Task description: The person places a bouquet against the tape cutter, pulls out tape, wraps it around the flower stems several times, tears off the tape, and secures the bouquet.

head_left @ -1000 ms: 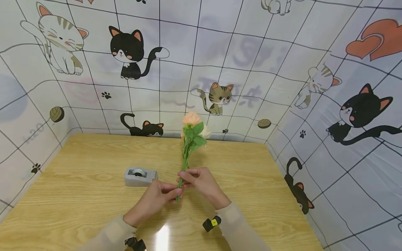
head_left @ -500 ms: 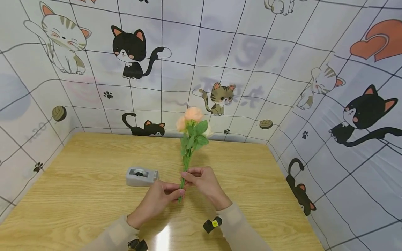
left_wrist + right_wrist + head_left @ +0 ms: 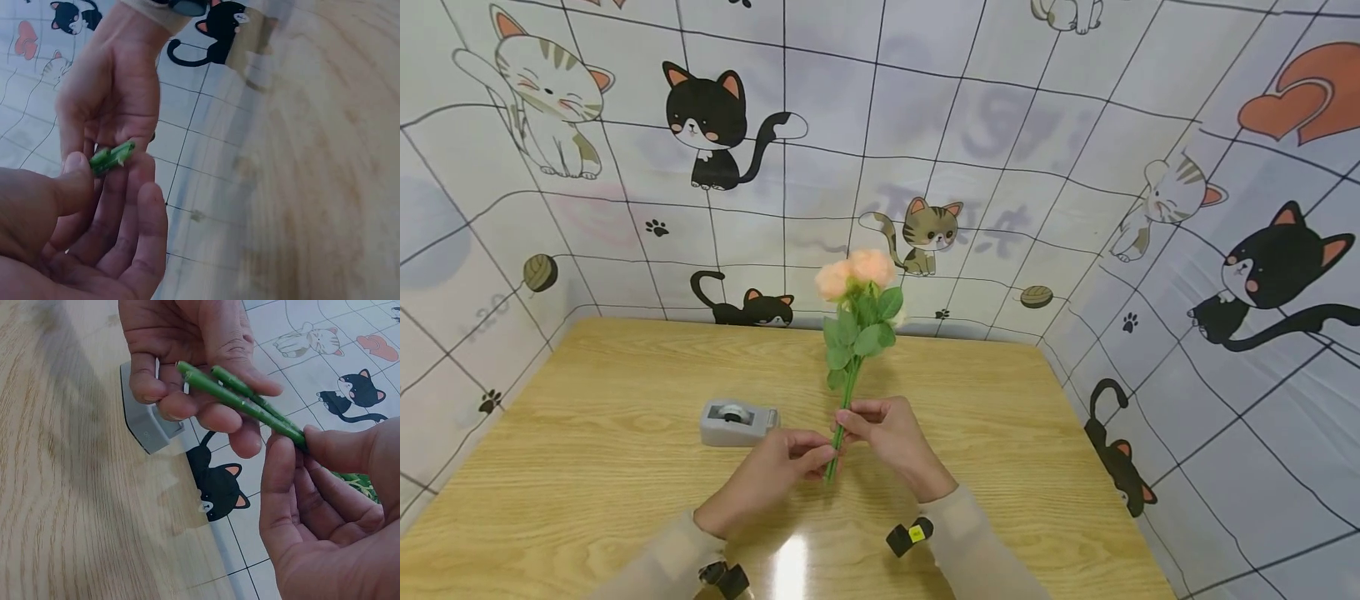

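Two peach roses and a paler one partly hidden behind the leaves make up a small bunch of roses [image 3: 861,308]. My right hand [image 3: 887,437] pinches the green stems [image 3: 240,406] between thumb and fingers, keeping the bunch raised above the table. Just below that grip, my left hand [image 3: 775,471] is at the lower stems. In the right wrist view its fingers [image 3: 219,419] lie loosely behind them, not wrapped round. The left wrist view shows the cut stem ends next to the left thumb [image 3: 76,165].
A grey tape dispenser [image 3: 737,423] sits on the wooden table [image 3: 625,492], just left of the hands. Cloth walls [image 3: 827,83] printed with cats and grid lines rise behind and at both sides.
The bunch has turned, so both peach roses show and the pale one is mostly behind leaves. The blooms have moved slightly right and up. My left thumb and fingers have shifted a little at the stems.
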### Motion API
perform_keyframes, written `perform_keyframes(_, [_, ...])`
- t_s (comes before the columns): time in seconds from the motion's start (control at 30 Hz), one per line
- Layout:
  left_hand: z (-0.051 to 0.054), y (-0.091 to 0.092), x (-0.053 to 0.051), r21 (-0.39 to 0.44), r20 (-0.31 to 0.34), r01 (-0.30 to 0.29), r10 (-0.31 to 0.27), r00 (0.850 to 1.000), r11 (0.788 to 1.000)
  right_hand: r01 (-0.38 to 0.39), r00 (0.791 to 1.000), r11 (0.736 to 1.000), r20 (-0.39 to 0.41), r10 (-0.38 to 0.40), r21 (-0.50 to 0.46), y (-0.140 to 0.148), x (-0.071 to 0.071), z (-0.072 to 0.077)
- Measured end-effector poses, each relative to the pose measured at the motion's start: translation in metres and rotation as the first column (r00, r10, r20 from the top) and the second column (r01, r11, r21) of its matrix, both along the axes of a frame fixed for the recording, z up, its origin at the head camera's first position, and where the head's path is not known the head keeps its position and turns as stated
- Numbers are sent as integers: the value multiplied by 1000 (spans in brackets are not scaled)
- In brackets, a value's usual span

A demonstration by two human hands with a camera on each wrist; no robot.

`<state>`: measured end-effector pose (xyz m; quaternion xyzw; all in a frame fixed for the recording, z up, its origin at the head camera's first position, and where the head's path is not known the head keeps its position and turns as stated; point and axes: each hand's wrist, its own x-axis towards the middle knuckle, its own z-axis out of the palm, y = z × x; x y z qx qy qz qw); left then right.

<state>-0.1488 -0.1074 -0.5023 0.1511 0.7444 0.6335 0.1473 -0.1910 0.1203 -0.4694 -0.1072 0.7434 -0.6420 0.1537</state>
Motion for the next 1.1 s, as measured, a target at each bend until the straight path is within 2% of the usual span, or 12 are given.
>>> perform_keyframes(0.13, [3, -4, -3, 38, 32, 66, -67, 997, 997, -23, 1000, 999, 1, 23, -32, 2, -1, -1])
perform_keyframes(0.27, [3, -1, -1, 65, 37, 73, -75, 996, 995, -52, 999, 997, -4, 52, -49, 2, -1, -3])
perform_keyframes(0.43, [2, 3, 2, 84, 37, 30, -33, 999, 996, -84, 996, 996, -3, 84, -43, 5, -1, -5])
perform_keyframes(0.73, [3, 9, 6, 15, -70, -28, 29, 997, 999, -96, 995, 994, 23, 97, -57, 6, -2, -4])
perform_keyframes(0.93, [6, 13, 11, -63, -142, -89, 79, 987, 994, -68, 997, 998, -21, 68, 17, 4, 2, 1])
perform_keyframes(1.1, [8, 17, 14, -110, -167, -137, 117, 979, 985, -42, 997, 998, -63, 45, 51, 2, 4, 4])
